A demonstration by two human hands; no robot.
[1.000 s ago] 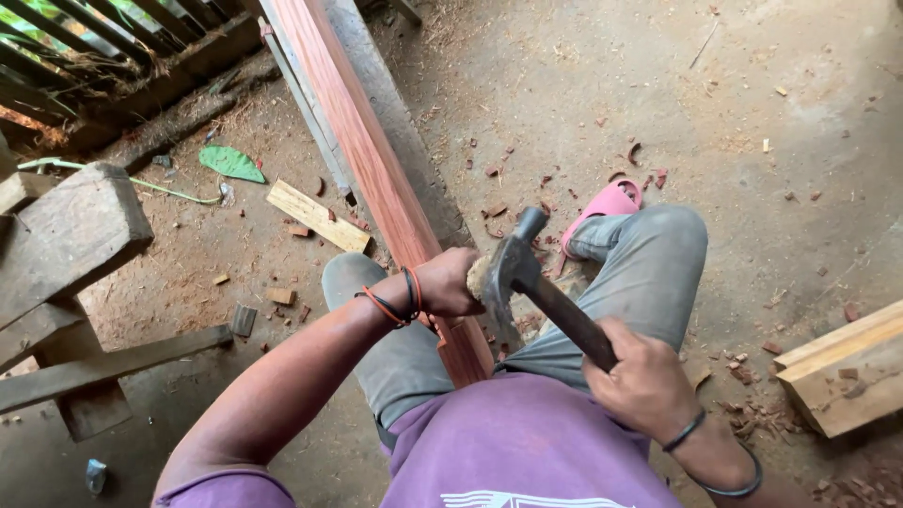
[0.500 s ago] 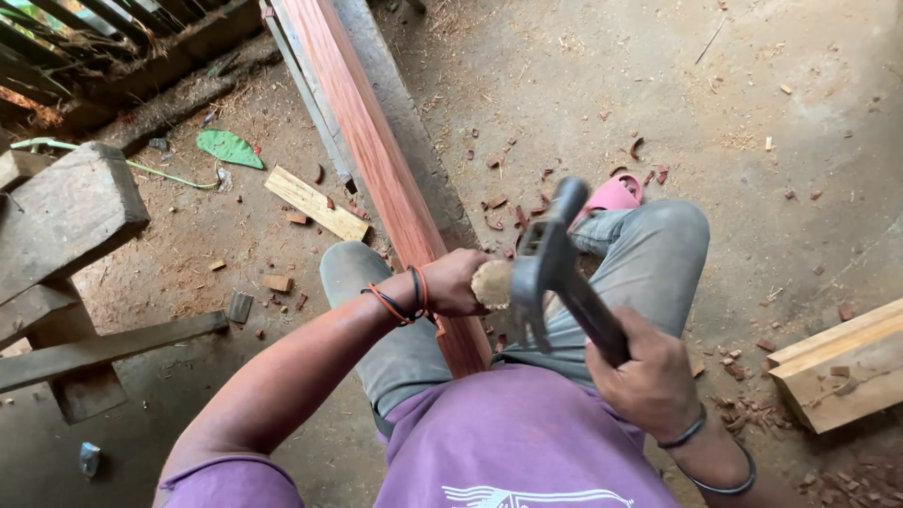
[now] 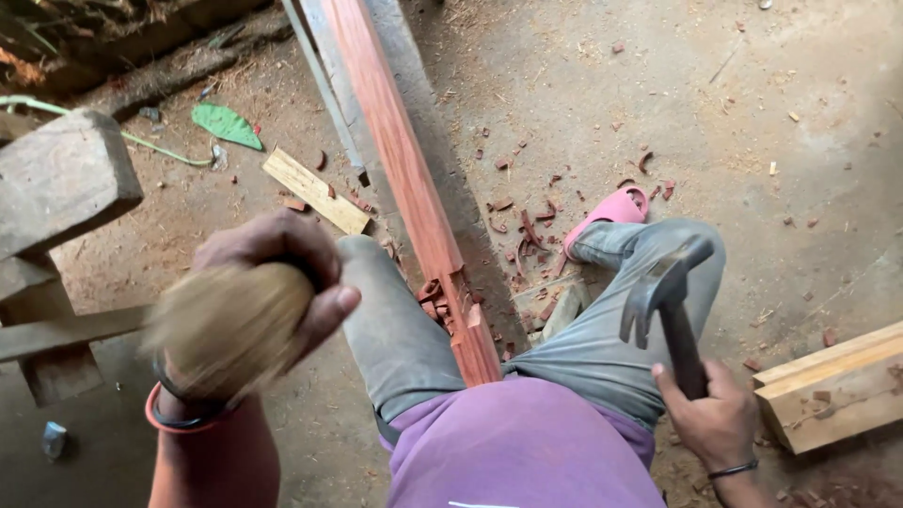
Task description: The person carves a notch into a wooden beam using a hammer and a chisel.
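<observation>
1. Left hand [image 3: 273,273] is up close to the camera, fingers wrapped tight around a pale wooden handle [image 3: 226,329]. The handle is blurred, and what is on its far end can't be made out.
2. An orange and black band [image 3: 179,419] sits on that left wrist.
3. Right hand [image 3: 715,419] is low at the right, clamped on the dark shaft of a hammer [image 3: 663,301]. The steel claw head points up and left, hanging over the right knee.
4. A dark band circles the right wrist too.
5. Between the knees runs the beam [image 3: 404,169], a long reddish length of wood stretching away up the picture. The person sits astride its near end.
6. There's a notch [image 3: 456,306] cut into the beam just ahead of the lap, with rough red chips lying in it. Neither hand touches the beam.
7. Grey trousers and a purple shirt fill the bottom of the view.
8. A pink sandal [image 3: 611,209] shows on the foot right of the beam.
9. Red wood chips [image 3: 527,221] are scattered over the dirt floor around that foot.
10. Left of the beam lies a short pale offcut [image 3: 315,191], with a green leaf [image 3: 226,124] beyond it.
11. A grey wooden block [image 3: 61,183] stands at the left edge.
12. A pale plank [image 3: 832,386] lies at the right edge, near the hammer hand.
</observation>
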